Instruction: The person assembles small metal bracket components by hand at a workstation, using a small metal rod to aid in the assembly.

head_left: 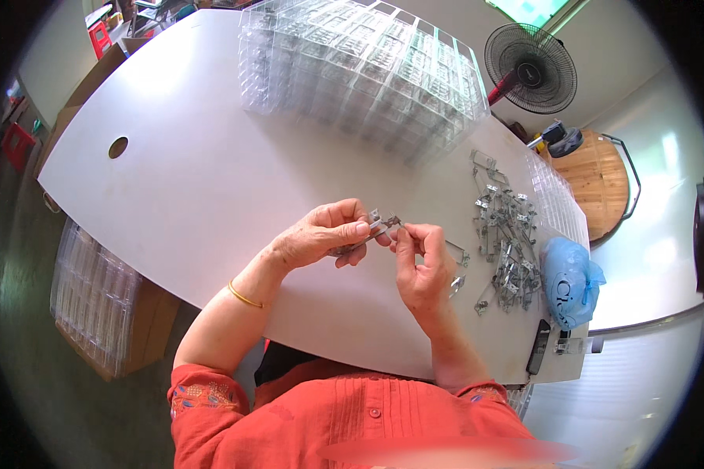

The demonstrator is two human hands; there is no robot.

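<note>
Over the white table (188, 180), my left hand (328, 232) grips a small metal bracket-like part (379, 227), its thumb laid along the top. At the other end of that part, my right hand (422, 262) pinches with thumb and forefinger. Whether the right fingertips hold a separate tiny piece is too small to tell. Close by my right hand, a few loose metal parts (457, 252) lie on the table. To the right spreads a heap of similar metal parts (510, 250) with thin rods and clips.
Stacked clear plastic trays (360, 70) stand at the table's far side. A blue plastic bag (569, 283), a black phone-like object (538, 346) and a clear bottle (577, 345) sit along the right edge. A black fan (530, 69) stands behind; more clear trays (94, 289) rest on a cardboard box (152, 320).
</note>
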